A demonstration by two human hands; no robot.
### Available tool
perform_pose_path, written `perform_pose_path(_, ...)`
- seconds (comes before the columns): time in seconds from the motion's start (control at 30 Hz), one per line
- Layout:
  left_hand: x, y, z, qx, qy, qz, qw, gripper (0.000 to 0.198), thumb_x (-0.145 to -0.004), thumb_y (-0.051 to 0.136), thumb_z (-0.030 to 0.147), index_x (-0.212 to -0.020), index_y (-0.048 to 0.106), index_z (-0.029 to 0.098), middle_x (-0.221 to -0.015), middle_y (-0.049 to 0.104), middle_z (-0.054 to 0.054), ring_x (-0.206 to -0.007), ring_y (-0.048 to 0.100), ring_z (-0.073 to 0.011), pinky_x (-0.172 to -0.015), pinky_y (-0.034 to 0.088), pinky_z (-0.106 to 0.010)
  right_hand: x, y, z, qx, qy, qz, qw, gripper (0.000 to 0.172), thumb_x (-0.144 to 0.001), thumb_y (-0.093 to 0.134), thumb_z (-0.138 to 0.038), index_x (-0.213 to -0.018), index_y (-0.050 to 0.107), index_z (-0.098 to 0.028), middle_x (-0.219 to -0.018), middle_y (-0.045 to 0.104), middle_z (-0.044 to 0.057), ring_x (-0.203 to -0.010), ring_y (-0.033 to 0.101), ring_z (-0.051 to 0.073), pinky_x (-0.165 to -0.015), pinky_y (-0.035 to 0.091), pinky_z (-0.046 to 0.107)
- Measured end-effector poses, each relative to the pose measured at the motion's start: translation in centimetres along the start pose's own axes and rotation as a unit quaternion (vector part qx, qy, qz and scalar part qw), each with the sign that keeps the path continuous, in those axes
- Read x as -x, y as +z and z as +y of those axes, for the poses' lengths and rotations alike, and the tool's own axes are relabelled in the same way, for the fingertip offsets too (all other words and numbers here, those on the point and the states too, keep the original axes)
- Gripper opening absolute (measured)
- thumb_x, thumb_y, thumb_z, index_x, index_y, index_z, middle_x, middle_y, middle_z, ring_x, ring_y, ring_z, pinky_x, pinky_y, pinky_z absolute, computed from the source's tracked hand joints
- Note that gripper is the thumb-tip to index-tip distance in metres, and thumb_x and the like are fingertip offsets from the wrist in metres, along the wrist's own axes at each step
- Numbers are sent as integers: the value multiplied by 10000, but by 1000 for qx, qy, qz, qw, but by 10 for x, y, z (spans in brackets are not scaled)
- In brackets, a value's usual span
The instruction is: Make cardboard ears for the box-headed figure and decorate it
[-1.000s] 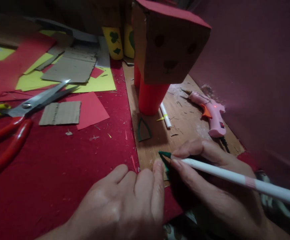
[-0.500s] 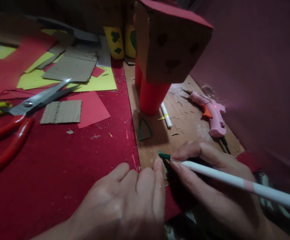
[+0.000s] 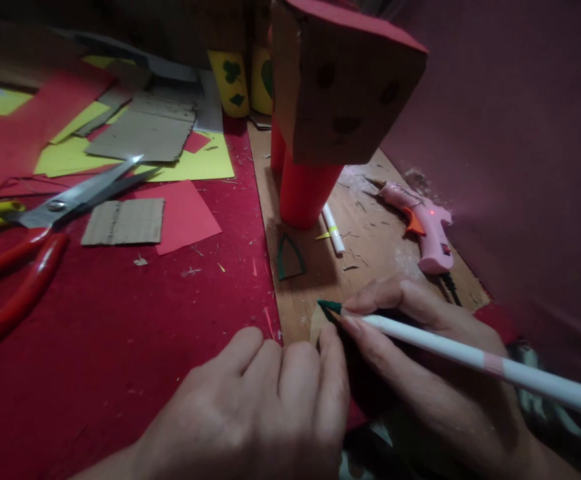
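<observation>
Shifted right since a second ago, the left hand (image 3: 265, 393), fingers curled, presses a small cardboard piece (image 3: 315, 329) at the near end of a wooden board (image 3: 297, 303) on a dimly lit red worktop (image 3: 185, 307); whether it grips cannot be told. Pinched in the right hand (image 3: 435, 360), a white pen (image 3: 443, 341) meets the piece. Clover and diamond shapes mark a yellow tube (image 3: 227, 85). Fingers hide the piece's lower part; the frame crops the pen's end and the scissors (image 3: 59, 207).

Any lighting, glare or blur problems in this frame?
Head view: dim overall; scissors glint near the tip; box front lies in shade; dark shadow between left hand and right hand. Head view, far left: red paper looks blurred.
</observation>
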State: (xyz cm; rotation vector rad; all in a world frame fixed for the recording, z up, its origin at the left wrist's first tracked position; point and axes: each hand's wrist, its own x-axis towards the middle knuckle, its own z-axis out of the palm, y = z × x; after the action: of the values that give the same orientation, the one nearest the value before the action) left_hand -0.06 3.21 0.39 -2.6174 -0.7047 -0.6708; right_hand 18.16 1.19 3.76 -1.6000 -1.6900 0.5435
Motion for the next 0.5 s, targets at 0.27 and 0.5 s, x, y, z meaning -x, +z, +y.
perform_pose_path(0.27, -1, 0, 0, -2, 14, -6, 1000, 342, -953, 332, 1, -980, 667, 64, -510, 491, 42, -407, 450, -160, -426, 392, -312, 0, -2, 0, 9, -14, -3, 1000, 91, -879, 697, -192, -806, 685, -245, -690, 746, -42, -575, 699, 118, -527, 545, 197)
perform_pose_path(0.5, 2, -4, 2, 13, 7, -42, 999, 213, -963, 457, 46, -1031, 658, 62, -547, 537, 41, -451, 488, -147, -474, 376, -326, 0, -2, 0, 2, -4, -10, 1000, 93, -884, 679, -187, -815, 678, -250, -702, 750, -39, -585, 701, 121, -549, 555, 205)
